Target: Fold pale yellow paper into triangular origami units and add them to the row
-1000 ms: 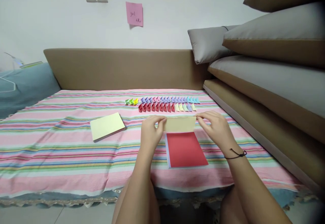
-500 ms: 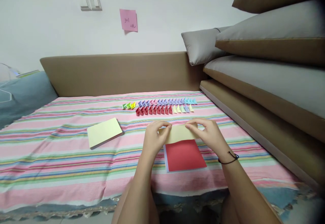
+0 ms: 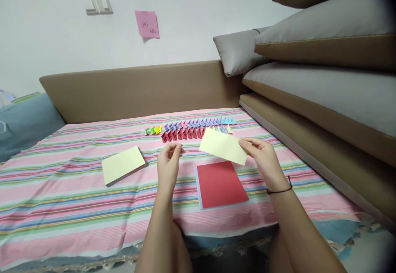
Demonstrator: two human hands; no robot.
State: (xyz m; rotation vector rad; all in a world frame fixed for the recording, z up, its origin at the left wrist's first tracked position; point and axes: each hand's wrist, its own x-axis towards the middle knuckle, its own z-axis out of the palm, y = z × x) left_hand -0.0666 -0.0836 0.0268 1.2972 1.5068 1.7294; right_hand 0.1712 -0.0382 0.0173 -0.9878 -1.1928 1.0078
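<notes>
Matt yellow paper sheet (image 3: 222, 145)

Both forearms are stretching away from the body, well apart. The left hand (image 3: 167, 163) is hovering with its fingers (image 3: 177, 148) curling loosely onto the thumb. The right hand (image 3: 264, 159) is pinching, thumb pressing against fingertips pointing left.

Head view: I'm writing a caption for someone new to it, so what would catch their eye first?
First, the pale yellow paper, held up tilted by the right hand above the striped cloth, with the left hand apart from it. Beyond it lie two rows of small folded paper pieces in many colours. Just below it, flat on the cloth, lies a red-topped paper stack.
</notes>
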